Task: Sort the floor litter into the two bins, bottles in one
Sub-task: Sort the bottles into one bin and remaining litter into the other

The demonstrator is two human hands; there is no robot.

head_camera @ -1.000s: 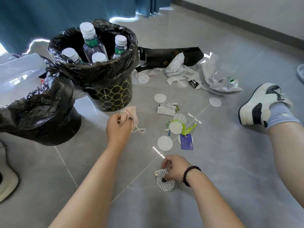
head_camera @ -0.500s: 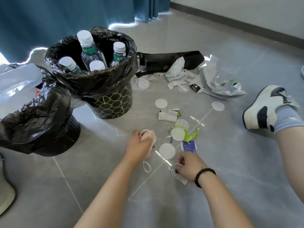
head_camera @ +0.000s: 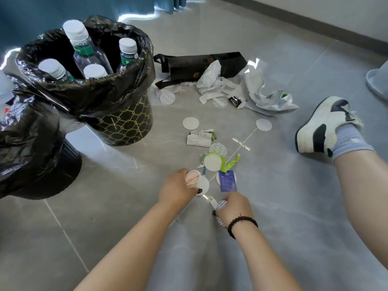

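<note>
The left hand [head_camera: 178, 189] is curled round a pink face mask [head_camera: 192, 178] and reaches down onto a white paper disc [head_camera: 203, 185] on the floor [head_camera: 294, 206], its fingertips touching the disc. The right hand [head_camera: 234, 207] pinches a patterned foil disc [head_camera: 220, 204] together with a small white scrap, folded up in its fingers.

A second ago the left hand was lifted with the mask dangling, near the patterned bin [head_camera: 126, 127], and the right hand was only just taking the foil disc off the floor. Since then both hands have moved forward into the scatter of litter, the right one with its disc lifted. My reading is that the person is gathering several small pieces per hand before a trip to a bin, so nothing has been dropped in during this stretch.

The bottles [head_camera: 84, 51] stand upright in the patterned bin, so that half of the sorting looks done. The second bin [head_camera: 37, 156], lined with a black bag, sits to its left and is probably meant for everything held now. Left on the floor are more white discs, a folded receipt [head_camera: 199, 139], green strips, a purple tag [head_camera: 227, 181], and further back crumpled white plastic [head_camera: 264, 91] and a black bag [head_camera: 201, 64].
</note>
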